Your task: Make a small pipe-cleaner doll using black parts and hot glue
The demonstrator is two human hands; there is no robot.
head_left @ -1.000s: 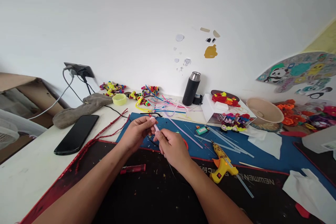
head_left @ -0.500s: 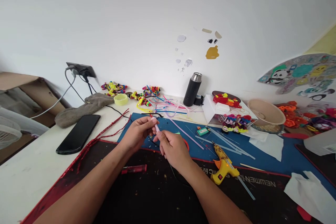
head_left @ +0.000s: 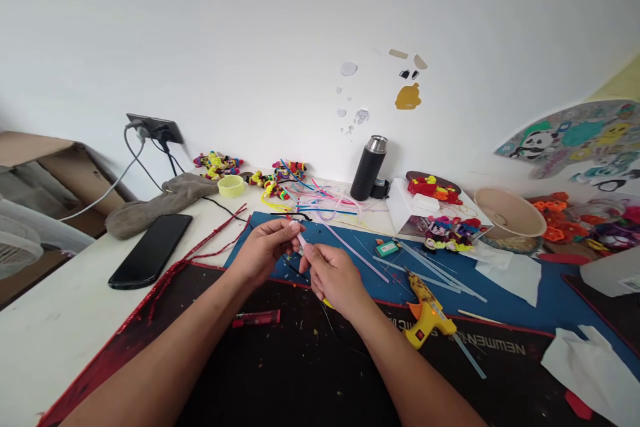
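Over the mat's middle, my left hand (head_left: 267, 245) pinches the upper end of a short pale pink pipe cleaner (head_left: 301, 239) between thumb and fingers. My right hand (head_left: 333, 275) is closed on its lower end, so the two hands almost meet. Part of the piece is hidden by the fingers. Behind my right hand a long lilac pipe cleaner (head_left: 357, 253) slants across the blue mat (head_left: 320, 235). Below my left hand lies a small red tool (head_left: 257, 319). A bit of something yellow shows under my right hand.
A yellow glue gun (head_left: 427, 317) lies at right beside clear glue sticks (head_left: 440, 271). A black thermos (head_left: 369, 170), white box (head_left: 413, 213) and bowl (head_left: 507, 217) stand behind. At left are a black phone (head_left: 150, 251) and red pipe cleaners (head_left: 200, 247).
My right hand has shifted slightly right, showing more of the pale pink piece between the hands. My left hand keeps its pinch. The camera view has moved slightly.
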